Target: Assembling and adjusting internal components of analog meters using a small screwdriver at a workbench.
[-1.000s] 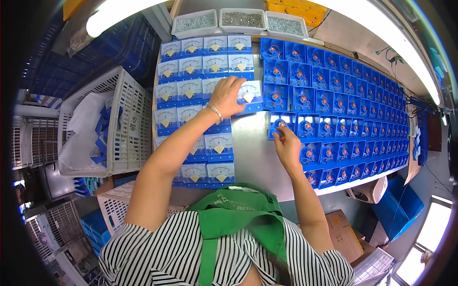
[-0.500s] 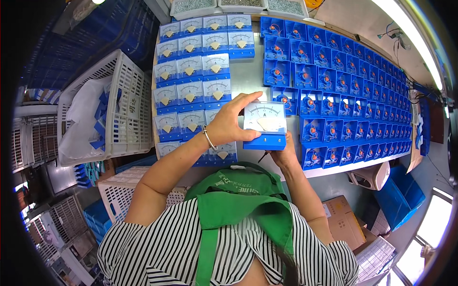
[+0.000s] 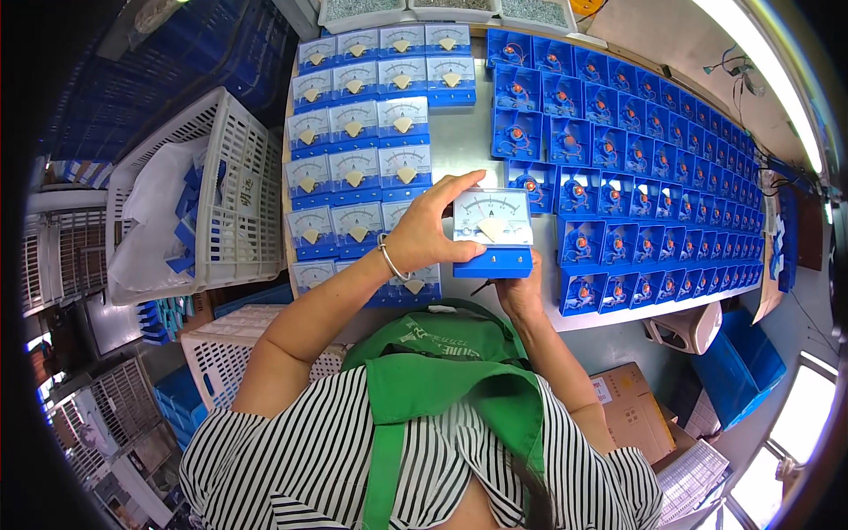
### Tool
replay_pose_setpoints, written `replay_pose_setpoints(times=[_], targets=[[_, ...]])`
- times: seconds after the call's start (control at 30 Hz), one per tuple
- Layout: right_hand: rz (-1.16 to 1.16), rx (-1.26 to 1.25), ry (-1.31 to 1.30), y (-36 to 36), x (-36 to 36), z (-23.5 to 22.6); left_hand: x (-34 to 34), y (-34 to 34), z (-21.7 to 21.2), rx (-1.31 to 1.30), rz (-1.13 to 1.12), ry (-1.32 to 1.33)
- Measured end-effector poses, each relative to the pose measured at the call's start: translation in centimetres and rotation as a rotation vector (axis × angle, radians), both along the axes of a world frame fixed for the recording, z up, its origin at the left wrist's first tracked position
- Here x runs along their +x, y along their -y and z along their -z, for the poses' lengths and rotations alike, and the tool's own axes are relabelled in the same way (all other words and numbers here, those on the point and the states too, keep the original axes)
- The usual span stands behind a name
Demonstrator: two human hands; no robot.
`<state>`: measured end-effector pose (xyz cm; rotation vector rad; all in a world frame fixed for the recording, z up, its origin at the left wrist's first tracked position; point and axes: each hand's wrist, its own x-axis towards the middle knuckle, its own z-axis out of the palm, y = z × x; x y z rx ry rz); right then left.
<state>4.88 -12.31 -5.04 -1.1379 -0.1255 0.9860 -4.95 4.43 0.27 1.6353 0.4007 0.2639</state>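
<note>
An analog ammeter (image 3: 491, 212) with a clear front, a white dial and a blue base is held upright over the table's near edge. My left hand (image 3: 433, 225) grips it from the left, thumb on the blue base and forefinger along the top. Below and behind its right side is my right hand (image 3: 523, 287), closed, its fingers mostly hidden by the meter. A thin dark rod-like tool (image 3: 481, 287) sticks out leftward from the right hand; the rest of it is hidden.
Finished-looking meters (image 3: 353, 124) stand in rows on the left. Open blue cases (image 3: 609, 146) with wired parts fill the right side. Trays of small metal parts (image 3: 450, 9) line the far edge. A white crate (image 3: 238, 194) is at left, a cardboard box (image 3: 632, 411) low right.
Both hands and the ammeter stay nearly in place; the meter has shifted very slightly to the right in view. The grip looks the same.
</note>
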Motion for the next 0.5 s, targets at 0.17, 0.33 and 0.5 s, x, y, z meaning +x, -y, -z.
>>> replay_pose_setpoints(times=[0.17, 0.33, 0.5], targets=[[-0.062, -0.033, 0.017, 0.1, 0.3, 0.4, -0.2, -0.2, 0.5, -0.025, -0.003, -0.005], [-0.352, -0.440, 0.977, 0.2, 4.5, -0.8, -0.5, -1.2, 1.9, 0.388, -0.085, 0.036], [-0.232, -0.184, 0.860, -0.1, 4.2, -8.2, -1.1, -1.2, 3.1, 0.426, -0.048, -0.045]])
